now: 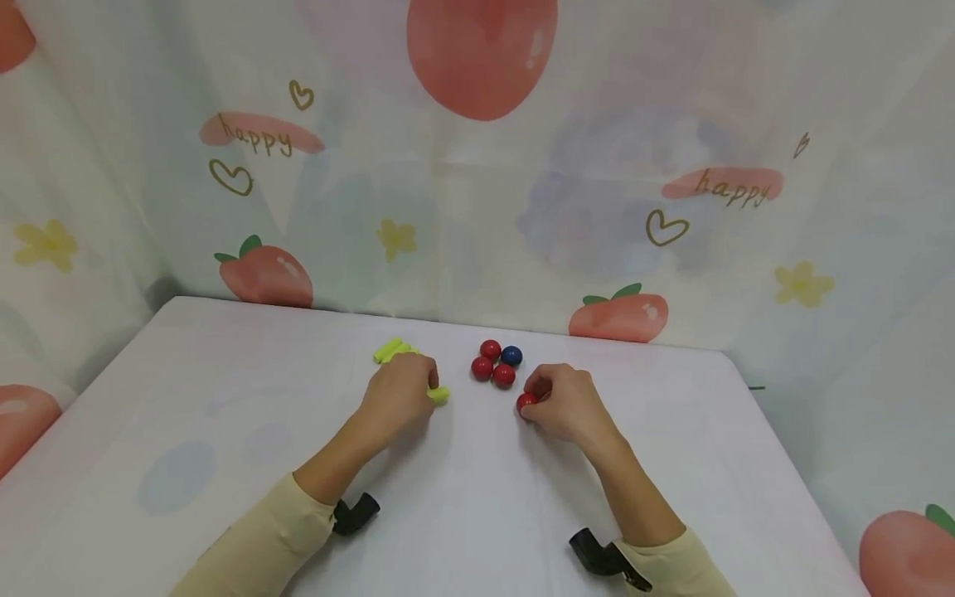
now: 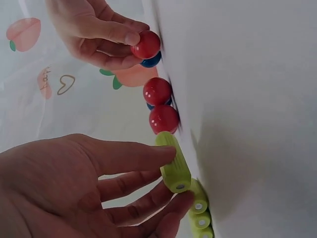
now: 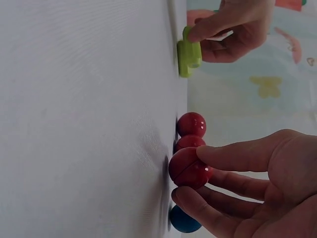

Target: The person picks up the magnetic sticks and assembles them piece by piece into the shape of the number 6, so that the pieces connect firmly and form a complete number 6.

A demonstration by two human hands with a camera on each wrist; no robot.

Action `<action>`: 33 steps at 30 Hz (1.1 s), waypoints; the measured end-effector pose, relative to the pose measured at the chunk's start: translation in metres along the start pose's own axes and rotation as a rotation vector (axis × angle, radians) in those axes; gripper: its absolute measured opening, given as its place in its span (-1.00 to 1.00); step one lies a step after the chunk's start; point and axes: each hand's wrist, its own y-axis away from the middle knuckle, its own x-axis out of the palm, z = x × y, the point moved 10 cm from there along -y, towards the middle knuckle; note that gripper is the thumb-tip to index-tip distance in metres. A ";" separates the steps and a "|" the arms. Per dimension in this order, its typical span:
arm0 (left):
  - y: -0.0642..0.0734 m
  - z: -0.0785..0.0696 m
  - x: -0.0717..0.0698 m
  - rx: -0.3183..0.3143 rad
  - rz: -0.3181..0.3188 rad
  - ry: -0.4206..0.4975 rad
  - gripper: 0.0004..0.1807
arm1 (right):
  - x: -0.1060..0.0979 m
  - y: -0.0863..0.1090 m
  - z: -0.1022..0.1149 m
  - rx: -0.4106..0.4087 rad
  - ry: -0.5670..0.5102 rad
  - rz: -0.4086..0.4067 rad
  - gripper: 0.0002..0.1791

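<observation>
My left hand [image 1: 399, 394] pinches a yellow-green toy rod [image 2: 174, 166] between thumb and fingers; a small metallic disc shows in its end. More yellow-green rods [image 1: 391, 350] lie side by side beyond that hand, partly covered by it. With thumb and fingertips my right hand [image 1: 567, 402] holds a glossy red ball [image 3: 189, 167], marked by a thin seam. Ahead of the hands, red balls [image 1: 482, 368] sit grouped with a blue ball [image 1: 511, 356]. Another blue ball [image 3: 185, 218] shows beside the held red ball in the right wrist view; the hand hides it in the head view.
A white cloth covers the table [image 1: 477, 514]. Behind it hangs a printed curtain [image 1: 462, 199] with fruit, hearts and lettering. Black curved pieces [image 1: 356, 514] stick out at both sleeve cuffs.
</observation>
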 end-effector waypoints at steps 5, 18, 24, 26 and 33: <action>-0.001 -0.008 -0.002 0.022 0.034 0.051 -0.90 | -0.002 0.000 0.006 -0.027 0.009 0.012 -0.81; 0.001 -0.017 0.007 0.059 0.094 0.156 -0.89 | 0.006 0.001 0.014 -0.055 0.002 0.056 -0.77; -0.001 -0.020 0.014 0.121 0.091 0.192 -0.87 | 0.010 0.002 0.017 -0.084 -0.003 0.076 -0.77; -0.002 -0.021 0.017 0.137 0.095 0.204 -0.86 | 0.011 0.003 0.017 -0.090 -0.012 0.086 -0.77; -0.001 -0.026 0.024 0.181 0.111 0.240 -0.85 | 0.015 0.003 0.015 -0.090 -0.031 0.102 -0.74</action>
